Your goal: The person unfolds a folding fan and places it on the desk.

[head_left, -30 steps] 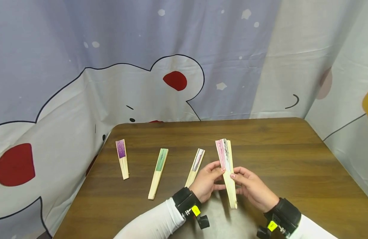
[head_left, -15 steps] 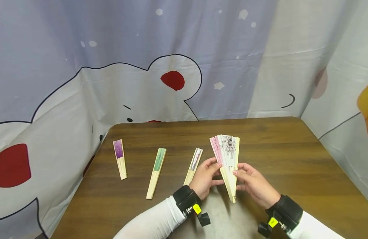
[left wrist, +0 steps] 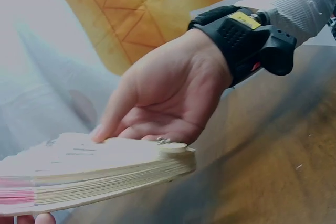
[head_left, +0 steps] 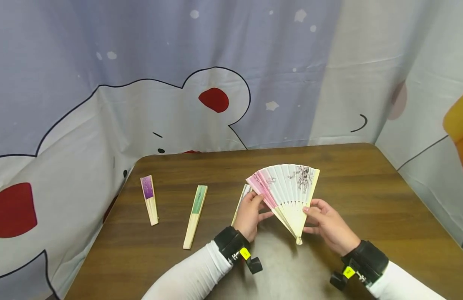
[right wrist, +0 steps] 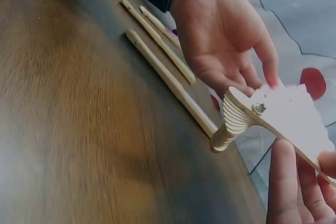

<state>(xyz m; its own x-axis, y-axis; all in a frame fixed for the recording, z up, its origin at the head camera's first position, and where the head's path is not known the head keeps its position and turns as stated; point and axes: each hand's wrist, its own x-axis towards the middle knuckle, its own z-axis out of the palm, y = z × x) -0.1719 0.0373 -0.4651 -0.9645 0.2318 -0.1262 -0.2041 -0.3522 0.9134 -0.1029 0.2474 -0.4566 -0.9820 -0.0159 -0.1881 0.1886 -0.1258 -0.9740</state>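
Note:
Both hands hold a partly spread folding fan above the table, its pivot end pointing toward me. The fan has pale wooden ribs and a white leaf with pink at the left and a dark branch print at the right. My left hand pinches the pink side edge. Thumb on top, my right hand pinches the right outer rib. In the right wrist view, the rivet and the stacked rib ends show up close. Behind my left hand lies a folded white fan, partly hidden by it.
On the brown wooden table, a folded purple fan lies at the far left and a folded green fan lies between it and my left hand. A printed curtain hangs behind the table's back edge.
The fan has gone from nearly folded to widely spread. My left hand has moved slightly left with the pink edge, and my right hand slightly right with the other edge.

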